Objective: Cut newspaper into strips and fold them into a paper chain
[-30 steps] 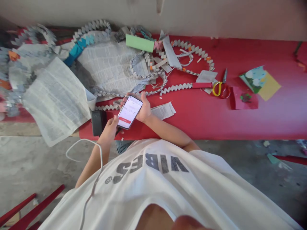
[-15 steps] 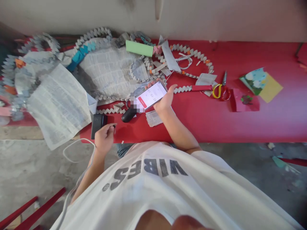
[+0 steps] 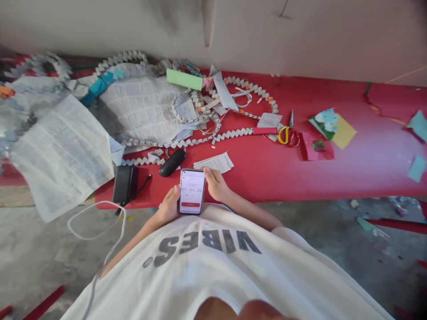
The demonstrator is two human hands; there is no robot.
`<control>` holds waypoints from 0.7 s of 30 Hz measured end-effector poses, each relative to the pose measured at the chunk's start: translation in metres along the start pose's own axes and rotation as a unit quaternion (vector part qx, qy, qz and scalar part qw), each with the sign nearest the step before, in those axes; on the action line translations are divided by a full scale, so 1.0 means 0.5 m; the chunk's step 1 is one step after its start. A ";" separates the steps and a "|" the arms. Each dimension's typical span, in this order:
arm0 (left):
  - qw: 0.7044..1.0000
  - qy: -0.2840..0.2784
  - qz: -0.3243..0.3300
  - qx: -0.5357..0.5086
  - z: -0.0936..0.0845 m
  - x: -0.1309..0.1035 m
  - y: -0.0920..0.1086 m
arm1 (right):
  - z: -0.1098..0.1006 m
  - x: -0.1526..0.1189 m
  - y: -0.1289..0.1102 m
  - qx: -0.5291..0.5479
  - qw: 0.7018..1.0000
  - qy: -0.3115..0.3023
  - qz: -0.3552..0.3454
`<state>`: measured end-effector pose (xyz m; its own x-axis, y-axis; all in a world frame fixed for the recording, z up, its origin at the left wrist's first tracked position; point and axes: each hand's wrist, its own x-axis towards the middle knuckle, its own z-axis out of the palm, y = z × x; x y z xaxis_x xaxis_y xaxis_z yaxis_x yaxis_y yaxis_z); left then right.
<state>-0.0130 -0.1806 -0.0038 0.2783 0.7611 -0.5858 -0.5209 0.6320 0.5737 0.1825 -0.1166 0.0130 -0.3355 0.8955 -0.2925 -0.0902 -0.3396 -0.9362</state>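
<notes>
Upright in front of my shirt is a phone (image 3: 192,192), its lit screen facing me with "01:03:20" and a red button. My left hand (image 3: 169,203) grips its left edge. On the upper right edge, the fingers of my right hand (image 3: 216,183) are closed round it. A black power bank (image 3: 125,184) with a short black cable lies left of my left hand. Just beyond the phone rest a black oval case (image 3: 172,162) and some printed paper strips (image 3: 215,163).
Folded paper chains (image 3: 233,133) and newsprint sheets (image 3: 63,155) cover the left and middle of the red table (image 3: 260,178). Scissors (image 3: 291,131) and coloured paper cards (image 3: 316,146) lie to the right. A white cable (image 3: 96,204) loops at the front left edge.
The phone has come down toward my body and turned upright. My left hand has left the power bank's short cable and now holds the phone too. The view has shifted slightly.
</notes>
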 end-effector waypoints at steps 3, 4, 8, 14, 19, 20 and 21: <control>1.000 0.001 0.016 0.027 0.013 0.010 0.023 | -0.028 -0.014 -0.017 -0.092 0.994 -0.041 -0.050; 0.998 0.015 0.035 0.051 0.011 0.015 0.031 | -0.032 -0.017 -0.023 -0.116 0.989 -0.065 -0.064; 0.966 0.076 0.143 0.204 -0.024 0.031 0.050 | -0.028 -0.019 -0.038 -0.168 0.970 -0.141 -0.108; 0.933 0.136 0.180 0.279 -0.045 0.013 0.032 | -0.008 -0.014 -0.009 -0.178 0.951 -0.204 -0.146; 0.916 0.222 0.180 0.282 -0.014 -0.018 0.010 | 0.011 -0.017 0.015 -0.158 0.949 -0.233 -0.142; 0.918 0.236 0.172 0.269 -0.008 -0.023 0.008 | 0.014 -0.019 0.017 -0.152 0.948 -0.240 -0.142; 0.923 0.243 0.160 0.253 -0.004 -0.028 0.006 | 0.017 -0.020 0.019 -0.148 0.947 -0.246 -0.142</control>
<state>-0.0203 -0.1895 0.0049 -0.2823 0.8433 -0.4573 -0.0353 0.4672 0.8834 0.1769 -0.1314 0.0086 -0.7396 0.6720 0.0372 -0.0002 0.0550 -0.9985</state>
